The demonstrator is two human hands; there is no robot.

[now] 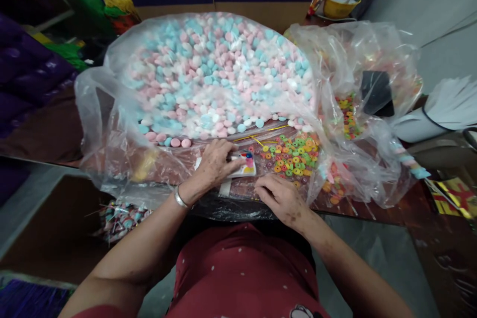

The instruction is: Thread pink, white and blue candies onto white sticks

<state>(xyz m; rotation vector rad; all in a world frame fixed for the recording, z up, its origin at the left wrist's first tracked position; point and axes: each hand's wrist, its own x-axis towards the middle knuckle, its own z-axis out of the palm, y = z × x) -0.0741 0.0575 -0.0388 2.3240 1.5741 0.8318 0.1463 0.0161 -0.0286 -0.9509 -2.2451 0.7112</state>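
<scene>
My left hand [216,163] rests on a small white packet [242,171] with a colourful print, its thumb lying across the packet and its fingers bent over the far side. What lies beneath the palm is hidden. To the right, my right hand [281,199] is held low over the table's front edge, fingers curled in against the thumb; anything inside them is too small or hidden to see. Just beyond it lies a loose pile of ring-shaped candies [296,156] in green, orange and yellow. Thin gold twist ties [257,140] lie behind the packet.
A large clear bag of pink, blue and white round candies [219,74] spreads across the back. More plastic bags [346,59] with ring candies and a dark block [377,93] stand right. White sticks [452,104] fill a container. A cardboard box [48,228] below left holds wrapped candies [121,218].
</scene>
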